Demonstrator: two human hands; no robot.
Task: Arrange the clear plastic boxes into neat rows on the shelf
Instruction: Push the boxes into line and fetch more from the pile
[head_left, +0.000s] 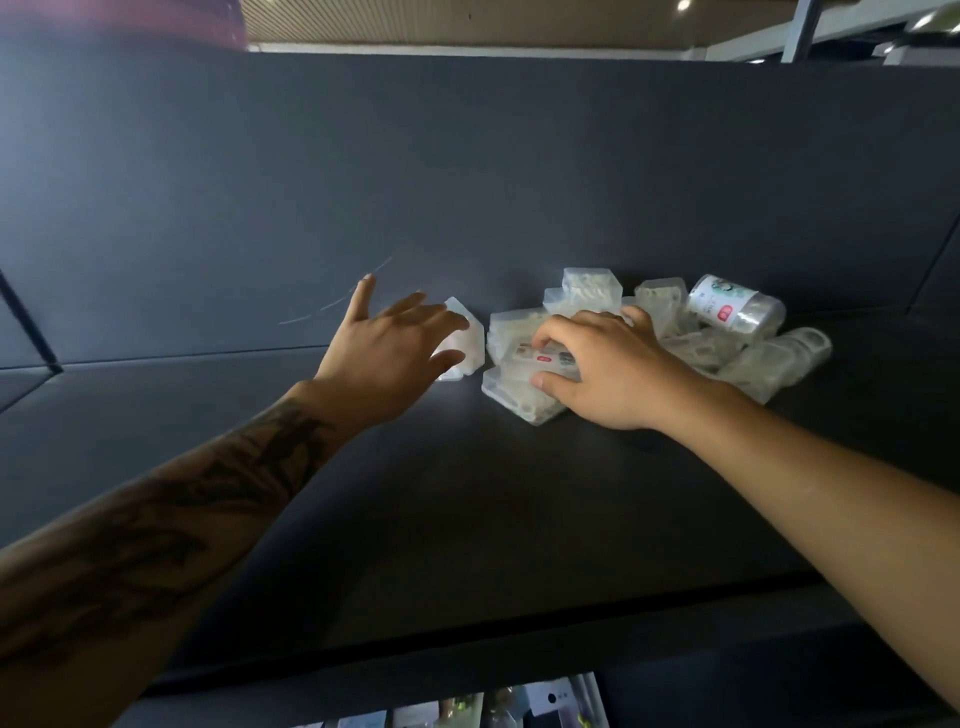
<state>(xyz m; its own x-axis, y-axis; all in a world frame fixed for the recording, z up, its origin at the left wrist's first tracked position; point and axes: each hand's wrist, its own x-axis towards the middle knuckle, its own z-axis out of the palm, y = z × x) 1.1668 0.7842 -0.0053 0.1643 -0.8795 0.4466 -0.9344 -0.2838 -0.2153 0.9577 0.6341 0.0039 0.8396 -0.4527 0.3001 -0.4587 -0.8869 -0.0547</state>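
Fingers, left hand: spreading straight and apart, tips touching a single clear box at the back of the shelf, thumb lying along its near side; nothing is being gripped.
Fingers, right hand: curling down over a box with a red-marked label, thumb pressing its near edge, fingertips pinching its far edge.
Boxes: lying in a loose, unsorted heap against the shelf's back wall, right of centre; some are leaning on one another, some tilting.
Single box: sitting just left of the heap, apart from it by a narrow gap.
Jar: lying on its side at the heap's right end, its white label facing left.
Shelf: showing dark and bare toward its front edge and left end.
Back wall: carrying a pale curved scratch just left of the left hand.
Lower shelf: showing packaged goods below the front edge, too small to tell apart.
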